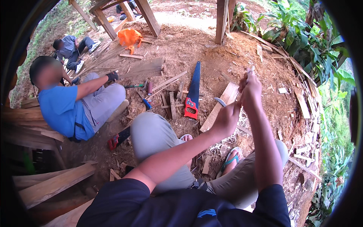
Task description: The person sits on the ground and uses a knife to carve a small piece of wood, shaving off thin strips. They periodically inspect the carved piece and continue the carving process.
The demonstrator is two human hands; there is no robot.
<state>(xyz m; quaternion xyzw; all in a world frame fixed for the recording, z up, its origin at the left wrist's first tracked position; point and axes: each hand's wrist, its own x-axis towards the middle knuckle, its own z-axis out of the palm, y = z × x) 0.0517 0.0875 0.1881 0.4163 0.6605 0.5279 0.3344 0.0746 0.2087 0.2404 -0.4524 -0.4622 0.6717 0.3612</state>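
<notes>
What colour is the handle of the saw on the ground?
Red, on the saw handle; head view.

Right hand (250,89) hides its thin stick; far workers tiny.

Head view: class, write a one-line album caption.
Left hand holds a curved knife, right hand a thin stick, above a handsaw.
</notes>
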